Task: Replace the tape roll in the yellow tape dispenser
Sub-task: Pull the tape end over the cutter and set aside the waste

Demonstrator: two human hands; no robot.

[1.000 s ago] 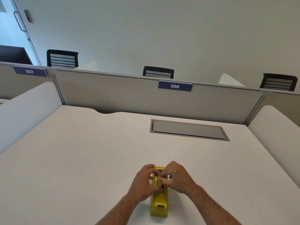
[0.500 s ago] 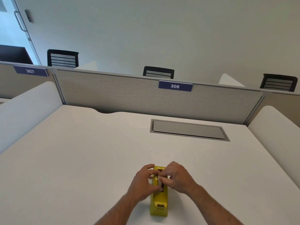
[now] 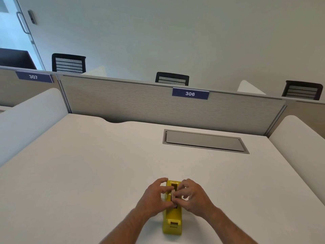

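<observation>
Yellow tape dispenser sits on the white desk, well in front of the grey cable hatch, cutter end pointing toward the person. Both hands are on top of the dispenser's open slot. Left hand has fingers curled against the dispenser's left side, thumb over the top, bracing the body. Right hand has fingers curled in, pinching something small and pale at the slot, probably the tape roll or its core; too hidden to tell which. Roll is mostly hidden by fingers. Likely step: seating or pulling the roll. Risks: the core cocks sideways and jams in the slot if pulled unevenly; the dispenser slides if the left hand's brace loosens; fingers are close together, so the pinch may slip.
</observation>
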